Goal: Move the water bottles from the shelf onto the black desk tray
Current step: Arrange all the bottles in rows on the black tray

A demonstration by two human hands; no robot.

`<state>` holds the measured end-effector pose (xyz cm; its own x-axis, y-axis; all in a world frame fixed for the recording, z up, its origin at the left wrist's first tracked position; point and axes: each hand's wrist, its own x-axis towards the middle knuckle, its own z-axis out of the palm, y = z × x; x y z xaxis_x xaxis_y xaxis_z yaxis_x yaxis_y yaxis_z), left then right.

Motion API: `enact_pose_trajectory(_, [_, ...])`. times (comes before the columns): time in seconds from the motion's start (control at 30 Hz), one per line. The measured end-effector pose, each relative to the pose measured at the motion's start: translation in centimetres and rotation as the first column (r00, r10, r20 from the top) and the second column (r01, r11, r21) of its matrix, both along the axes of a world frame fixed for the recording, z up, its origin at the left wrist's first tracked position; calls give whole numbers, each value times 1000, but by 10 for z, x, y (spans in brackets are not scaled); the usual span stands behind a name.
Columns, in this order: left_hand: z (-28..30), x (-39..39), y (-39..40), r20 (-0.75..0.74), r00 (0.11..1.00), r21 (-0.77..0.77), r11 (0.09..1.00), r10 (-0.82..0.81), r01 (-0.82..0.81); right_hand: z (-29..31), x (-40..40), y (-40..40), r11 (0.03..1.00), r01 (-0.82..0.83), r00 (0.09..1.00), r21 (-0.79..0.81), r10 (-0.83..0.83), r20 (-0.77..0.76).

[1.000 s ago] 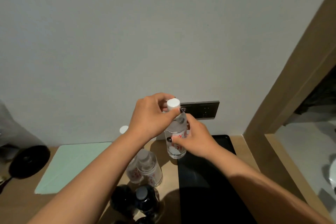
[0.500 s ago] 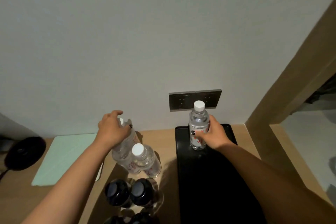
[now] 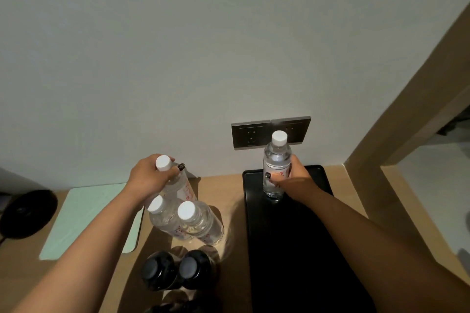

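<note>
A clear water bottle with a white cap stands upright at the far end of the black desk tray; my right hand grips its lower body. To the left, my left hand holds the neck of another water bottle, which leans slightly. Two more white-capped bottles stand on the wooden surface just in front of it, close together.
Two dark-capped bottles stand nearer me, left of the tray. A pale green mat lies at left, with a black round object beyond it. A grey socket plate is on the wall; a wooden frame rises at right.
My right hand set its bottle down on the tray's far end and still holds it. My left hand moved left to the grouped bottles and took one by the neck.
</note>
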<state>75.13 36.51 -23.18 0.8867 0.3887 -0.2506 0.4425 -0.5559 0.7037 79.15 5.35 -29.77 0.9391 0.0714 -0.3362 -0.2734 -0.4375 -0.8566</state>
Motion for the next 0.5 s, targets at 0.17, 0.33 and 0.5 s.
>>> enact_pose_trajectory(0.17, [2,-2,-8,80,997,-31,1000,2,1,-2,3,9,997,-5,1000,-75,5,7])
enact_pose_trajectory(0.33, [23,-2,-29,186,983,-103,995,6,13,-4,1,9,999,-38,999,-26,38,14])
enact_pose_trajectory(0.5, [54,0,-53,246,966,-122,986,-79,111,-2,-1,11,995,-26,998,-94,20,-60])
